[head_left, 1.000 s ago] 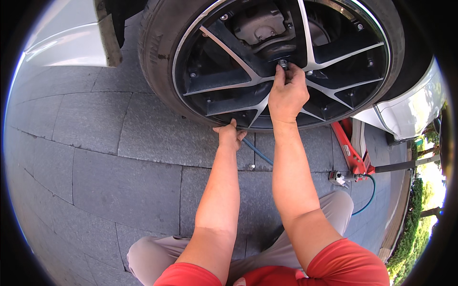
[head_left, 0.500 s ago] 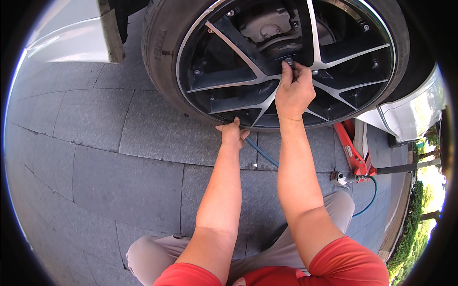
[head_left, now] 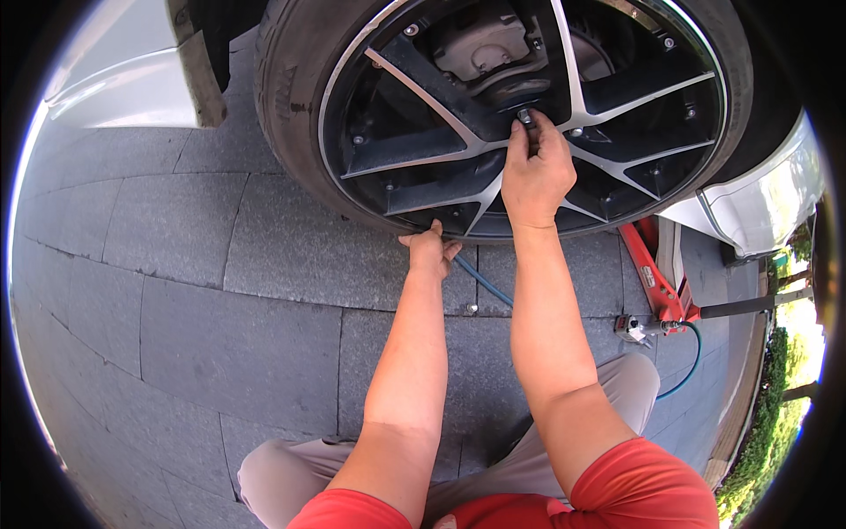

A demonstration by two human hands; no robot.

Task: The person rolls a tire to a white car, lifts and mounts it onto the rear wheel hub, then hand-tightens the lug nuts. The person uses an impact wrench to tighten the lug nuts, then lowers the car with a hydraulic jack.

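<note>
A large car wheel (head_left: 599,110) with a black and silver spoked rim and a dark tyre fills the upper middle. My right hand (head_left: 538,176) pinches a small metal nut (head_left: 525,116) at the wheel's hub, between thumb and fingers. My left hand (head_left: 427,251) grips the bottom edge of the wheel from below, fingers spread along tyre and rim; part of its grip is hidden. A brake caliper (head_left: 476,44) shows behind the spokes.
Pale car bodywork (head_left: 123,93) flanks the wheel. A red floor jack (head_left: 652,273) stands at right beside an air impact wrench (head_left: 632,329) with a blue hose (head_left: 493,286). A small metal piece (head_left: 471,309) lies on grey paving (head_left: 238,344). My bent legs are below; greenery borders the far right.
The view has shifted slightly over the last second. My right hand stays on the nut with a small change of finger position. My left hand keeps its place on the wheel.
</note>
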